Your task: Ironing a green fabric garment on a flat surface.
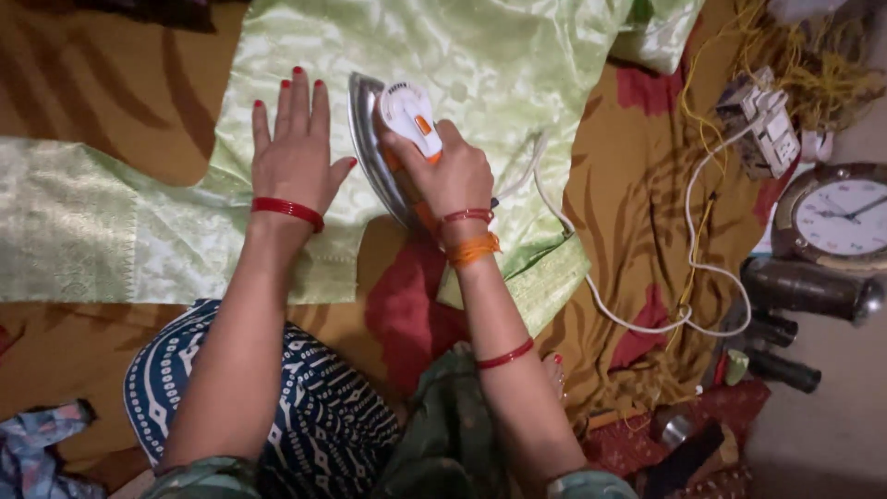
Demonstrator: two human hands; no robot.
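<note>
The right hand is wrapping closed around the handle of an iron, fingers curled tight over the white and orange grip, near the middle of the frame. The iron is tilting on its edge on a pale green cloth, its metal soleplate facing left toward the other hand rather than lying flat on the cloth.

The left hand is lying flat and spread on the same cloth just beside the iron, fingers pointing to the top of the frame. It seems to be pinning the slippery fabric taut so that it is not bunching.

The cloth is running from the upper middle of the frame to the left edge, over a brown and red sheet that is serving as padding under it.

A white cord is trailing from the iron's rear, looping to the right and up to a socket board in the upper right, slack enough to let the iron travel. A clock and dark cylinders are lying at the right edge, well apart from the hands.
</note>
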